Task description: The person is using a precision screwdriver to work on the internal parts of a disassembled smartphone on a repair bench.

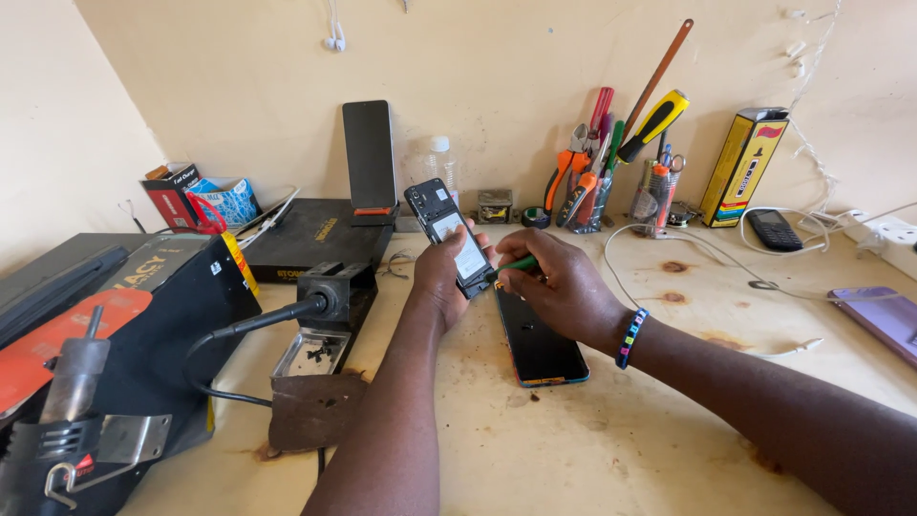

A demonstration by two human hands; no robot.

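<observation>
1. The left hand (441,277) grips an opened phone (449,236). The phone has its back cover off, so its inner parts show. The hand holds it up above the table, tilted, with the top end pointing away from the person.
2. The right hand (564,287) is closed around a small tool with a green handle (519,263). The tip of the tool meets the lower edge of the opened phone.
3. The right wrist wears a bead bracelet (630,337) in many colours.
4. A second phone (537,339) lies flat on the table (611,440), dark side up. It sits just under both hands.
5. To the left stands a black metal stand with a small tray (310,354). A few dark little parts lie in the tray.
6. Further left is a big black machine (105,334) with a thick black cable.
7. A dark screen panel (369,155) leans upright against the wall at the back.
8. A cup of tools (597,186) stands by the wall, full of pliers and screwdrivers. A yellow box (743,167) stands near it.
9. A small black button phone (774,229) lies at the right, near white cables. A purple phone (884,320) lies at the far right edge.
</observation>
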